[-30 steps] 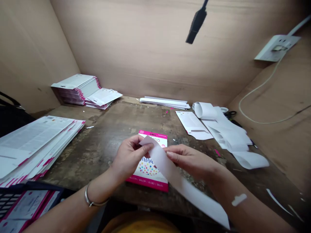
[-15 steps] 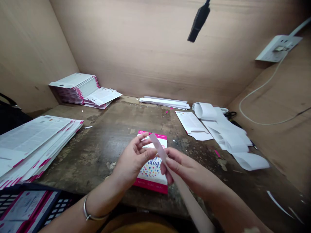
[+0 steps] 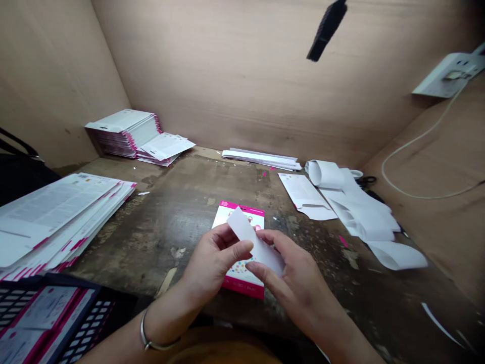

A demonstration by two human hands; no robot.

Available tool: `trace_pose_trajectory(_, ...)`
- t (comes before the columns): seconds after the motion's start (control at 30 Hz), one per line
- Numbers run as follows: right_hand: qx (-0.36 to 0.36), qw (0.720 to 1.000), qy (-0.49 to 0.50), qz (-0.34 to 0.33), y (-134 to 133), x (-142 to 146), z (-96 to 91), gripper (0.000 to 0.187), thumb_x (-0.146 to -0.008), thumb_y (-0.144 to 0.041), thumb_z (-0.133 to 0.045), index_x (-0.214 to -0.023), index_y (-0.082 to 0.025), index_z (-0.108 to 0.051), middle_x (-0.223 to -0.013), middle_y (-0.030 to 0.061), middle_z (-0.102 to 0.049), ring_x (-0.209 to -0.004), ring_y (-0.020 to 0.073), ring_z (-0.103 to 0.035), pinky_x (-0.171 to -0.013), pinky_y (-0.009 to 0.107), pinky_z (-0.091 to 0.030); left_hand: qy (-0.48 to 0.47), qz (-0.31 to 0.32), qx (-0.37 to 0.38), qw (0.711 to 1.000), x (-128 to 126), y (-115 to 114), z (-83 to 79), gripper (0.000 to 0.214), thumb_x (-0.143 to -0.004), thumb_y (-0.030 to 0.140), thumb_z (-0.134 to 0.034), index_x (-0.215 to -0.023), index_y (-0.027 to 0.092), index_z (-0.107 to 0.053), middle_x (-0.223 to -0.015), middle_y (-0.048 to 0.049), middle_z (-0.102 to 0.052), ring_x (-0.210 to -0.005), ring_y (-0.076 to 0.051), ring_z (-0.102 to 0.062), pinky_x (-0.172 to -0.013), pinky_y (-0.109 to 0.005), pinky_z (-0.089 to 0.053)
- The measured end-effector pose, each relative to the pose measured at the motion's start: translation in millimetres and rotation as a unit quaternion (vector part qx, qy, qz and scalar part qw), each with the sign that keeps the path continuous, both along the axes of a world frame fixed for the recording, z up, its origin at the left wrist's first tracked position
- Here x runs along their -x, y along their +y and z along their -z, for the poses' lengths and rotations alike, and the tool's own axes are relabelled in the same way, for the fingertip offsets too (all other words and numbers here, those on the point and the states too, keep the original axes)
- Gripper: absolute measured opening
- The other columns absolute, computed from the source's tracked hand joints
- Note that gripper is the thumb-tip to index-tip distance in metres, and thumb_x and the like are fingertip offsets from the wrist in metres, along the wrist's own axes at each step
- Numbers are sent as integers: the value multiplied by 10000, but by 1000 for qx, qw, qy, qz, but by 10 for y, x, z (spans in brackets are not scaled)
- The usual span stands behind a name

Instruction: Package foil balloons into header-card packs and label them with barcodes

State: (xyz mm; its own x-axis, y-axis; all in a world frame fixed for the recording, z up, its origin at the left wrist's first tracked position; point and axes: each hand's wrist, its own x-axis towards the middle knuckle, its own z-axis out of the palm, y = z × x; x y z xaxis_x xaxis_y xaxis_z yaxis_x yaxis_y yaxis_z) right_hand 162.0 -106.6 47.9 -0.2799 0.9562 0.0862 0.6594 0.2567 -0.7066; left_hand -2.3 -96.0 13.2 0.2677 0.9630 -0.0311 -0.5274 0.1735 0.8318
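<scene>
A white paper strip slants between my two hands, above a pink and white printed packet. My left hand pinches the strip near its upper end, thumb on top and fingers behind. Further down, my right hand grips it between thumb and index finger; its lower part is mostly hidden by that hand. The packet lies flat on the table, with coloured dots on its front and a pink band at each end. My hands cover its middle.
Left on the worn table are printed sleeves and a taller stack. A dark basket holds packets. To the right lie an opened sleeve and a curled white strip roll. A black connector hangs above.
The strip has turned so its broad face shows more. My right hand has rolled over and now covers its lower part. The whole view has shifted slightly.
</scene>
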Motion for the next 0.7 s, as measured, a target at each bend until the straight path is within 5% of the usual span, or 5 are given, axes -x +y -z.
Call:
trace_pose_trajectory(0.53, 87, 981, 163, -66, 31, 27, -7, 309, -890, -421, -548, -1127, -225, -578, -1107, 41, -652, -977, 201, -614, -846, 295, -472, 1, -40, 28, 999, 12, 81, 133, 332, -658, 268, -805, -950, 168, -682, -850, -47, -708, -761, -176, -661, -721, -286, -521)
trace_pose_trajectory(0.7, 62, 987, 139, -49, 32, 19, -5, 313, -873, -410, -582, -1131, -232, -582, -1069, 28, -651, -979, 198, -606, -834, 282, -469, -5, -30, 10, 999, 6, 63, 95, 295, -702, 258, -777, -966, 169, -679, -857, -37, -699, -744, -140, -648, -676, -224, -517)
